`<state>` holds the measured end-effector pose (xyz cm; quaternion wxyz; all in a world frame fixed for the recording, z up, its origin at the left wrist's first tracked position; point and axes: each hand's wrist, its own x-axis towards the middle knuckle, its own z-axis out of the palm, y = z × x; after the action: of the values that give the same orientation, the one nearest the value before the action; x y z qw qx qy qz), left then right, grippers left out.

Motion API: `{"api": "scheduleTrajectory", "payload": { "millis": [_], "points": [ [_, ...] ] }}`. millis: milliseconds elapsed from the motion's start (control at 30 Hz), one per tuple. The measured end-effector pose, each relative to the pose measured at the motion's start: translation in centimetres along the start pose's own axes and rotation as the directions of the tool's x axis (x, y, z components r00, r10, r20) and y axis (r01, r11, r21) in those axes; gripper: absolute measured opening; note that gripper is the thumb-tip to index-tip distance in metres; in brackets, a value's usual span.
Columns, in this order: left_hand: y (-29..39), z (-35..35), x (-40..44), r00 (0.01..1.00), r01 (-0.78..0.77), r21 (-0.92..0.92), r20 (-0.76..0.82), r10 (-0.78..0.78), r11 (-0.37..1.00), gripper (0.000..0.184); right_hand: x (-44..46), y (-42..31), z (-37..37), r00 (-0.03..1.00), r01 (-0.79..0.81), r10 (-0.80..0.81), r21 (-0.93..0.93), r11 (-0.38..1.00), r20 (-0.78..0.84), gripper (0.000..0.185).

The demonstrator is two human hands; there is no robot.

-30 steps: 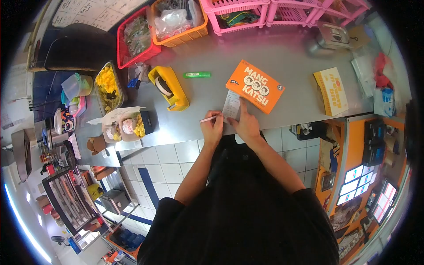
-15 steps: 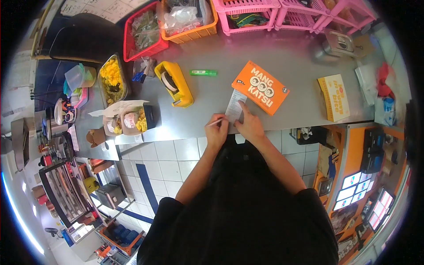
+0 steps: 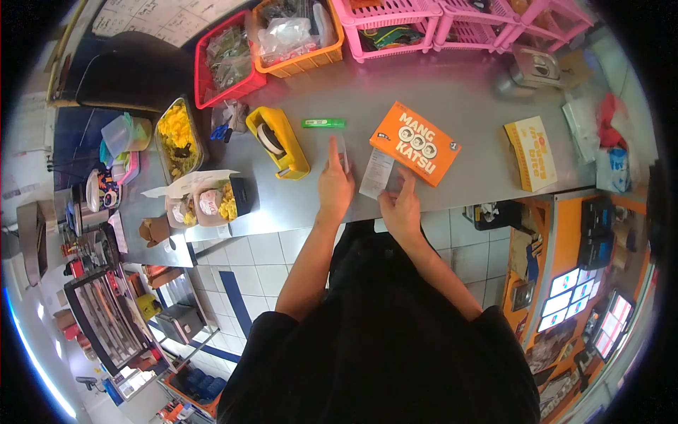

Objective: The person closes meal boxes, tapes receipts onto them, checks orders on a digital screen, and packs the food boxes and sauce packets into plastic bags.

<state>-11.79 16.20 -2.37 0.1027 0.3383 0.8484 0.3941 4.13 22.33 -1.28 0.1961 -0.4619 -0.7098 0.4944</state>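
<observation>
My left hand [image 3: 336, 189] is above the metal table just below a green marker [image 3: 323, 123], its fingers pointing forward around a slim pale pen [image 3: 345, 152]. A printed paper slip [image 3: 377, 174] lies by the lower left edge of an orange box [image 3: 415, 143] marked "Mang Katsu". At the slip's lower right edge rests my right hand [image 3: 401, 208], thumb and index finger apart. The index fingertip is close to the box's lower edge. Left of my left hand stands a yellow tape dispenser [image 3: 280, 143].
Food boxes [image 3: 205, 201] and a tray of yellow food [image 3: 178, 138] stand at the left. Red [image 3: 247, 86] and orange [image 3: 300, 65] baskets and pink racks [image 3: 395, 39] line the back. A yellow-white box [image 3: 531, 154] and a metal container [image 3: 534, 68] are at the right.
My left hand has moved away from the slip, forward and left toward the green marker, with the pen. My right hand has drawn back slightly, its index finger off the slip's print.
</observation>
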Motion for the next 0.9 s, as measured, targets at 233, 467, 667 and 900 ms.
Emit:
{"api": "scheduleTrajectory", "payload": {
  "millis": [233, 467, 667, 900],
  "points": [
    [1.7, 3.7, -0.7, 0.936, 0.274, 0.169, 0.182, -0.303, 0.947, 0.060, 2.2, 5.6, 3.0, 0.982, -0.182, 0.174, 0.124, 0.975, 0.073, 0.057],
    [-0.8, -1.0, -1.3, 0.850, 0.285, 0.226, 0.390, -0.354, 0.932, 0.032, 7.8, 0.9, -20.3, 0.917, -0.002, -0.208, -0.527, 0.850, -0.340, 0.050],
    [6.8, -0.6, -2.4, 0.746, 0.665, -0.691, 0.597, -0.295, 0.283, 0.024, 16.6, 9.6, -34.1, 0.992, -0.119, 0.028, -0.815, 0.567, -0.125, 0.129],
    [8.1, 6.5, 4.2, 0.775, 0.614, -0.783, 0.574, -0.265, 0.102, 0.016, 9.8, 8.2, -28.1, 0.991, -0.131, 0.099, -0.715, 0.687, -0.086, 0.132]
  ]
}}
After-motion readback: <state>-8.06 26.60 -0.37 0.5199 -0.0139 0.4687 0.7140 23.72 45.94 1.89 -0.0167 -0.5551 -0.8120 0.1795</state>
